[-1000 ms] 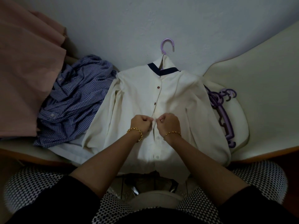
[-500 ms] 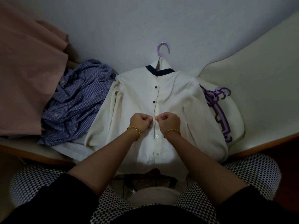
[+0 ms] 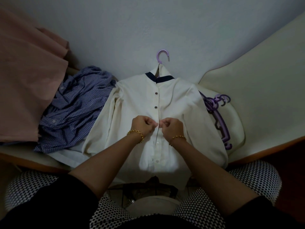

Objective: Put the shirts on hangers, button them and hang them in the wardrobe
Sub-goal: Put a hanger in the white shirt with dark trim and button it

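Observation:
A cream shirt [image 3: 135,103] with a navy collar band lies front-up on a pale surface, on a lilac hanger whose hook [image 3: 162,56] sticks out above the collar. Its two upper dark buttons are fastened. My left hand [image 3: 143,123] and my right hand [image 3: 172,127] meet at the placket in the middle of the shirt, each pinching a front edge with curled fingers. Two pale buttons show below my hands. A crumpled blue checked shirt [image 3: 72,109] lies to the left, partly under the cream one.
A pile of purple hangers [image 3: 217,113] lies to the right of the cream shirt. Pink fabric [image 3: 28,76] hangs at the left. A white wall stands behind. The pale surface [image 3: 257,103] has a wooden front edge; my patterned knees are below.
Both hands stay pinched together at the placket, hardly moving. The view has shifted a little, nothing else differs.

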